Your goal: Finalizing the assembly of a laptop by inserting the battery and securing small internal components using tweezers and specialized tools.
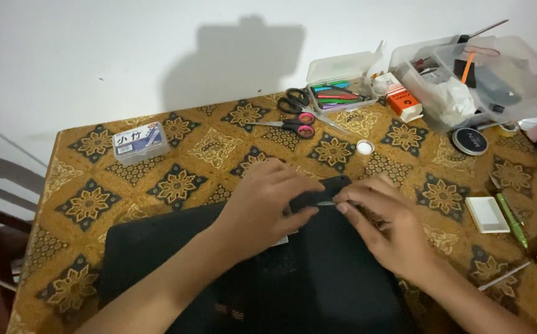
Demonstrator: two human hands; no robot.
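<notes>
Matt black cloth (318,278) (mesh-like) on patterned woven tablecloth (175,179); clear glossy plastic boxes (485,74).

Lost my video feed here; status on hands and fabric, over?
Left hand pressing black fabric. Right hand pinching thin silver pin at folded edge. Nothing in the way.

The black fabric (318,272) runs off the bottom edge — its middle hidden under both hands.

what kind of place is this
Probably a home craft or sewing table: both hands work black fabric on a patterned tablecloth, with scissors and a box of pens behind.
</notes>
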